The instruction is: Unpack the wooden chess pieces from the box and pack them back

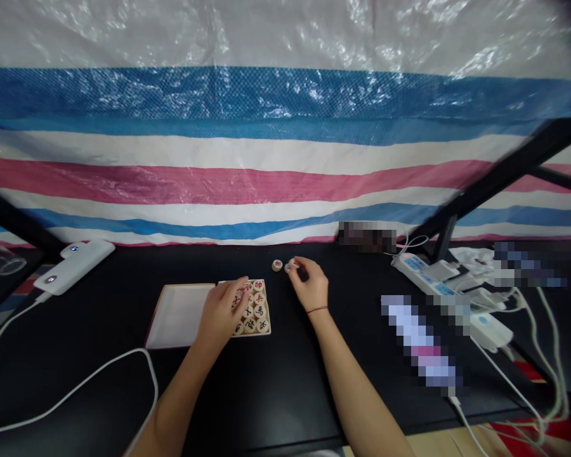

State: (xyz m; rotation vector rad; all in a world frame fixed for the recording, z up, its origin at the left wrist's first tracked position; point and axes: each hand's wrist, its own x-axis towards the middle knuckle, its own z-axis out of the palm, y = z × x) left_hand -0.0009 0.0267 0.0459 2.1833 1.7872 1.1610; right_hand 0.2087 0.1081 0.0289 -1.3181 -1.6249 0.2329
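Note:
An open box [267, 331] holds rows of round Chinese chess pieces [259, 311] with red and black characters, and its pale-lined lid [181, 315] lies folded back on the left. Over the pieces is my left hand [223, 308], fingers stretched out and a little apart; whether the fingertips touch the pieces I cannot tell. To the right of the box, my right hand [311, 284] pinches a Chinese chess piece [292, 262] between thumb and finger. Just below it another piece [287, 268] is partly hidden by the thumb. One red-marked piece [277, 265] lies face up on the black table beside them.
A white power bank [76, 266] with a cable stands on the left. To the right are a pixelated blurred object [419, 339] with a cable, a power strip [421, 273] with plugs, and tangled wires. A striped plastic sheet [266, 184] hangs behind the black table [276, 393].

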